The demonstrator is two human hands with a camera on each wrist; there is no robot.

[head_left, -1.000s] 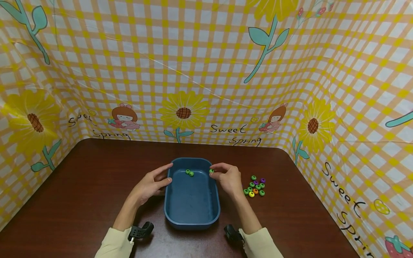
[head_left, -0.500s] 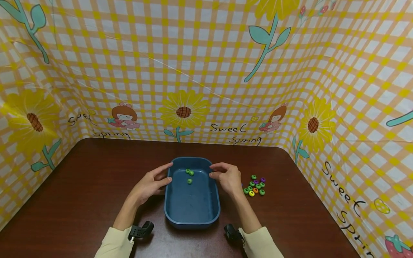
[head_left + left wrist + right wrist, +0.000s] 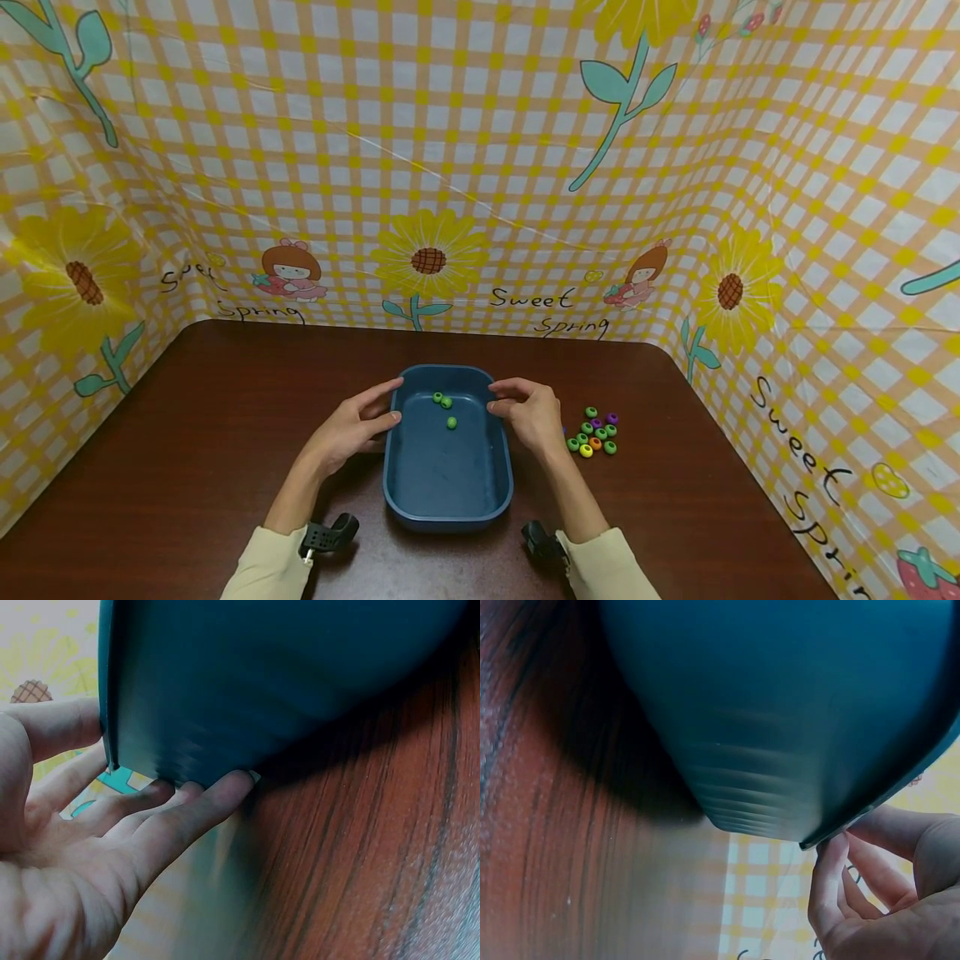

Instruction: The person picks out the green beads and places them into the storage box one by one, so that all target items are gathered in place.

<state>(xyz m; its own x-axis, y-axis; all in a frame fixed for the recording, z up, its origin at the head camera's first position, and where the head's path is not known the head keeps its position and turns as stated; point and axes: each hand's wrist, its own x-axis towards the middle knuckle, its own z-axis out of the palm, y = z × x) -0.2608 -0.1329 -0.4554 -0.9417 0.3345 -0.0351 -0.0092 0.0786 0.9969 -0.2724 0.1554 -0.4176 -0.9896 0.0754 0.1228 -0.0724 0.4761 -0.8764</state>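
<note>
A deep blue rectangular plastic tub (image 3: pixel 448 479) stands on the table with three green beads inside. Two of these green beads (image 3: pixel 442 401) lie together near the far end, and a third green bead (image 3: pixel 452 423) lies closer to the middle. My left hand (image 3: pixel 347 429) rests against the tub's left side; its thumb touches the rim and its fairly straight fingers lie along the outer wall. At the right rim, my right hand (image 3: pixel 534 417) has thumb and index fingertips over the edge, apart, with no bead visible between them. Its other fingers are partly hidden.
Loose beads, mostly green, lie right of the right hand, among them a yellow bead (image 3: pixel 586 451), an orange bead (image 3: pixel 596 443) and a purple bead (image 3: pixel 612 418). Checked patterned cloth (image 3: pixel 465 167) walls the dark wooden table (image 3: pixel 247 400) at the back and sides.
My right hand has let go of a green bead, which fell into the tub and rolled slightly right. Both hands have stayed at the rim.
</note>
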